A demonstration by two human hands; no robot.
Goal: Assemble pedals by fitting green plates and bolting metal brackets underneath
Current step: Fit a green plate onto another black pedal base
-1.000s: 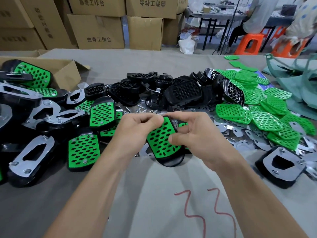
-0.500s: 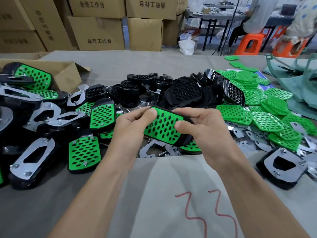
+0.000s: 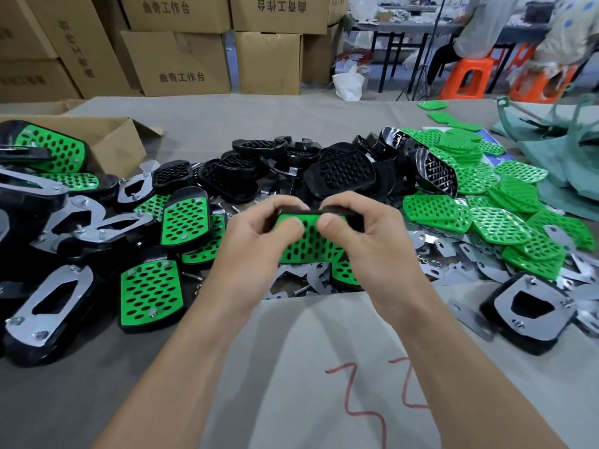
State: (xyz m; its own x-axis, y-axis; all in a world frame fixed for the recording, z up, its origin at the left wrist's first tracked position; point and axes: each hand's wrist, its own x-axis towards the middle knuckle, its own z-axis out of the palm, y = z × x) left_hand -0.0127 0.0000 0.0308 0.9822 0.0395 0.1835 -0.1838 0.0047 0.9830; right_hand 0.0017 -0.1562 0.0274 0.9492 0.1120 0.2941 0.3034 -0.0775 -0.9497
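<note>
Both hands hold one black pedal with a green perforated plate (image 3: pixel 311 244) above the table, its green face tilted toward me. My left hand (image 3: pixel 256 234) grips its left end, thumb on the plate, fingers curled over the black top edge. My right hand (image 3: pixel 366 238) grips the right end the same way. Loose green plates (image 3: pixel 486 215) are heaped at the right. Bare black pedal bodies (image 3: pixel 340 173) pile up behind my hands. Metal brackets (image 3: pixel 453 270) and small bolts (image 3: pixel 191 275) lie scattered under and right of the held pedal.
Finished pedals (image 3: pixel 150 290), some green side up, some bracket side up, crowd the left. One bracket-up pedal (image 3: pixel 531 312) lies at the right. An open cardboard box (image 3: pixel 107 137) stands at the back left. Stacked cartons (image 3: pixel 181 59) and seated people on orange stools (image 3: pixel 470 79) are behind the table.
The held pedal has come up off the table and turned from lengthwise to crosswise. Both thumbs have shifted onto the upper part of the green plate.
</note>
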